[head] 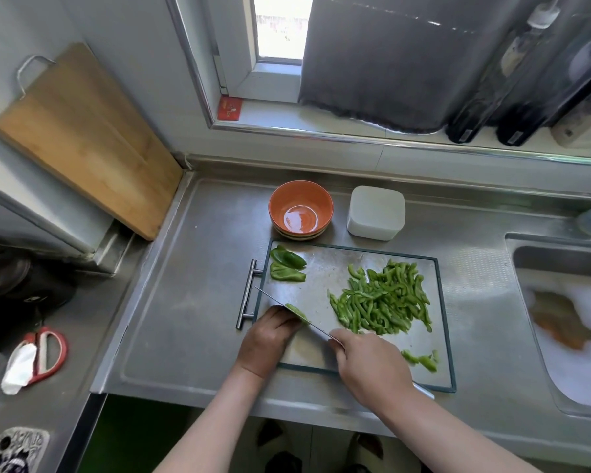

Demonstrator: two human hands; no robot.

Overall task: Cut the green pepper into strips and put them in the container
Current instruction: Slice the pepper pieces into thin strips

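A rectangular steel cutting board [321, 278] with a dark green rim and a bar handle on its left edge lies on the metal counter. At the board's near-left corner the left hand [270, 339] rests knuckles up, its fingers curled and pressed together, holding down a narrow green pepper piece [296, 311] whose end shows just past the fingertips. The thin steel blade of a knife [280, 303] runs aslant across that corner, touching the pepper piece and lying against the left knuckles. The right hand [369, 363], over the board's near edge, is wrapped around the knife's handle with the fingers closed tight; the handle is almost wholly hidden, and only a pale end shows behind the wrist.

On the right half of the board lies a loose heap of cut green pepper strips [379, 302]. A few short green bits [420, 360] lie near the board's near-right corner, just beside the right hand. At the board's far-left corner 2 larger uncut pepper slabs [287, 266] lie side by side.

Just beyond the board's far edge stand an orange round ceramic bowl [301, 209], on the left, and a white square plastic container [376, 216], on the right; no pepper shows in either. To the right of the board is a steel sink [560, 322] holding foamy water. Well to the left of the board a pale wooden chopping board [82, 141] leans on the wall.
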